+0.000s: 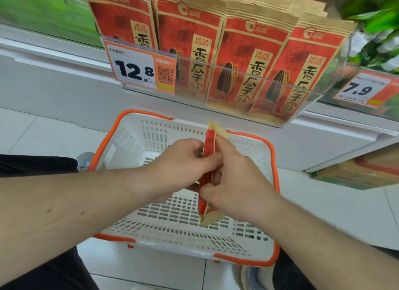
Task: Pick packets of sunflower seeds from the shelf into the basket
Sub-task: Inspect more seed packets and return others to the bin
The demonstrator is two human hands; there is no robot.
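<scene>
A person's left hand (183, 160) and right hand (235, 179) together pinch one red and tan paper packet of sunflower seeds (207, 173) edge-up above the white slotted plastic basket with orange handles (121, 138), likely ready to drop it in. Four matching packets (244, 58) front the far shelf.

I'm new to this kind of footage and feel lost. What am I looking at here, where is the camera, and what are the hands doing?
There is no machine: a person wears one camera on the head, looking forward and down, so you see their own arms. Both the left hand and the right hand grip one red packet of sunflower seeds, seen edge-on, above a white basket with orange handles standing on the tiled floor. No packets show inside the basket. Behind it, a shelf with a clear front holds more of the same packets, with a price tag reading 12.8.
</scene>
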